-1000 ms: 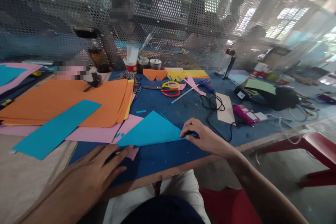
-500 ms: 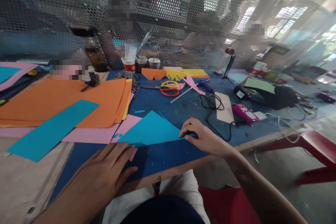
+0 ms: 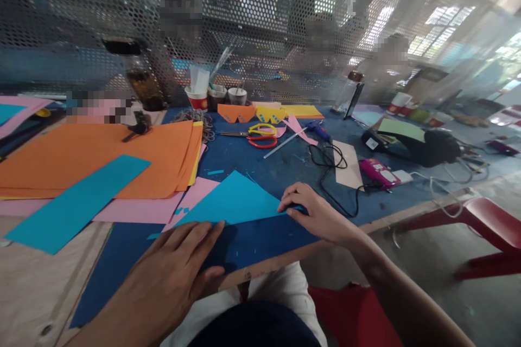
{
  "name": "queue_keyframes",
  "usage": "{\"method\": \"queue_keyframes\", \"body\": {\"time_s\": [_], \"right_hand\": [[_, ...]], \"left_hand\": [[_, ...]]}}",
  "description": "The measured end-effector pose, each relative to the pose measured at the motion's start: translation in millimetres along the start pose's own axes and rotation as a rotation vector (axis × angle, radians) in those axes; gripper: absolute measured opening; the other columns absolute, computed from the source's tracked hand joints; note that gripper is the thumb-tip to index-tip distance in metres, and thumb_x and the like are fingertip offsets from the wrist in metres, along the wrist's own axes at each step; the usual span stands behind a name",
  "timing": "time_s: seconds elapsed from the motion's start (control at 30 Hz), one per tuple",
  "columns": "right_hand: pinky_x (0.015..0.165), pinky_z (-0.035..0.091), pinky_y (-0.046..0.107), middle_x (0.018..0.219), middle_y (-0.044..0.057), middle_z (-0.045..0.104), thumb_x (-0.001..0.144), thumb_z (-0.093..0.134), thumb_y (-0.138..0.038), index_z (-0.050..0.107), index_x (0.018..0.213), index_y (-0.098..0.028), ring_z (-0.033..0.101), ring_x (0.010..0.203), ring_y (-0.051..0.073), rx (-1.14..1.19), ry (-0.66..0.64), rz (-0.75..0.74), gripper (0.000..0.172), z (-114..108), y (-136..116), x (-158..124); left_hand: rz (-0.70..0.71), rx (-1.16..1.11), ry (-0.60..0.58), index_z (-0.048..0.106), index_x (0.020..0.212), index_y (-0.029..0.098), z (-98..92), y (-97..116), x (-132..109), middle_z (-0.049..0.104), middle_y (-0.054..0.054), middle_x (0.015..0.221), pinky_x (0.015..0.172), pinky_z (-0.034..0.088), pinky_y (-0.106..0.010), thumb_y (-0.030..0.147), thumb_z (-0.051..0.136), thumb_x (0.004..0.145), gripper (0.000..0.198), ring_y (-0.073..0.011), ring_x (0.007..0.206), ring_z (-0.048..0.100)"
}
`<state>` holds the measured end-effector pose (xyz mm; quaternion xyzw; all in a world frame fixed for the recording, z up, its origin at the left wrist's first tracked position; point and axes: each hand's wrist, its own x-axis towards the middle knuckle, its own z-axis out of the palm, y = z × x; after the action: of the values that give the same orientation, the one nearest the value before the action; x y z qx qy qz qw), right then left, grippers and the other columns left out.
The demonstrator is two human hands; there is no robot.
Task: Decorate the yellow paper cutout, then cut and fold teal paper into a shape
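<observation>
A blue paper triangle [image 3: 240, 200], seemingly a folded sheet, lies on the blue tabletop in front of me. My left hand [image 3: 183, 260] rests along its near edge, fingers stretched out and flat, thumb apart. At the right corner of the triangle, my right hand [image 3: 307, 209] has its bent fingers and thumb closed on the paper. Beneath its left side, a pink sheet [image 3: 203, 190] shows, with small blue scraps [image 3: 183, 210] beside it. A blue paper strip [image 3: 81, 203] lies across the orange sheets [image 3: 101, 157] to the left.
Scissors [image 3: 260, 135], a glue gun [image 3: 319, 131] with a looping cord, and a pink power device [image 3: 380, 173] lie beyond my hands. Paper cups [image 3: 198, 98] and a glass bottle [image 3: 144, 84] stand before a perforated metal screen [image 3: 252, 27]. A red stool [image 3: 492, 222] is at right.
My left hand has slid a little to the right along the triangle's near edge. My right hand stays at the right corner. The view has shifted slightly.
</observation>
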<state>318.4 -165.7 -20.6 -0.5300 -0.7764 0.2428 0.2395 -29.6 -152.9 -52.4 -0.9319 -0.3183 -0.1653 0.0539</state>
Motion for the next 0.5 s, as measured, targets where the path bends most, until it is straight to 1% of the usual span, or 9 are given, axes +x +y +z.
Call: {"method": "queue_keyframes", "body": {"time_s": [0.13,0.27,0.3,0.37,0.43,0.5], "right_hand": [[0.104,0.049,0.043,0.118,0.005,0.065,0.095,0.054,0.001,0.071,0.107,-0.026,0.061,0.115,0.022,-0.104,0.088,-0.043,0.033,7.2,-5.8,-5.9],[0.099,0.048,0.048,0.123,0.009,0.066,0.100,0.050,-0.003,0.068,0.114,-0.024,0.059,0.115,0.027,-0.284,0.201,-0.053,0.031,23.8,-31.7,-14.7],[0.098,0.048,0.049,0.125,0.010,0.066,0.101,0.050,-0.005,0.067,0.119,-0.024,0.058,0.115,0.029,-0.320,0.201,-0.073,0.031,30.5,-40.3,-15.8],[0.097,0.048,0.049,0.126,0.010,0.068,0.104,0.051,-0.010,0.064,0.129,-0.024,0.058,0.114,0.029,-0.333,0.152,-0.137,0.032,45.7,-56.7,-15.4],[0.100,0.049,0.048,0.129,0.010,0.068,0.107,0.052,-0.016,0.059,0.138,-0.024,0.058,0.118,0.029,-0.332,0.091,-0.196,0.033,60.6,-69.3,-11.9],[0.100,0.051,0.047,0.131,0.010,0.067,0.107,0.054,-0.022,0.056,0.141,-0.022,0.058,0.119,0.029,-0.338,0.093,-0.190,0.033,71.7,-76.5,-7.4]], "left_hand": [[0.006,0.027,-0.023,0.059,0.149,0.029,0.3,3.7,3.7,0.073,-0.012,0.128,0.092,0.051,-0.051,0.046,0.057,0.102,0.050,-0.0348,0.112,0.064],[-0.009,0.031,-0.033,0.062,0.146,0.025,-0.1,9.9,7.5,0.072,-0.015,0.125,0.089,0.050,-0.053,0.040,0.059,0.101,0.048,-0.0370,0.111,0.063],[-0.011,0.030,-0.032,0.062,0.145,0.024,-0.1,11.2,8.1,0.072,-0.015,0.125,0.089,0.050,-0.053,0.039,0.060,0.100,0.048,-0.0372,0.111,0.063],[-0.004,0.031,-0.018,0.062,0.144,0.023,0.6,13.3,8.9,0.071,-0.015,0.127,0.091,0.049,-0.052,0.034,0.059,0.100,0.046,-0.0370,0.113,0.063],[0.013,0.027,0.017,0.063,0.142,0.020,1.9,14.9,9.1,0.071,-0.015,0.130,0.094,0.048,-0.051,0.032,0.056,0.101,0.043,-0.0362,0.116,0.062],[0.038,0.014,0.057,0.063,0.138,0.016,3.5,16.3,9.4,0.071,-0.016,0.130,0.095,0.048,-0.049,0.034,0.053,0.104,0.040,-0.0350,0.117,0.062]]}}
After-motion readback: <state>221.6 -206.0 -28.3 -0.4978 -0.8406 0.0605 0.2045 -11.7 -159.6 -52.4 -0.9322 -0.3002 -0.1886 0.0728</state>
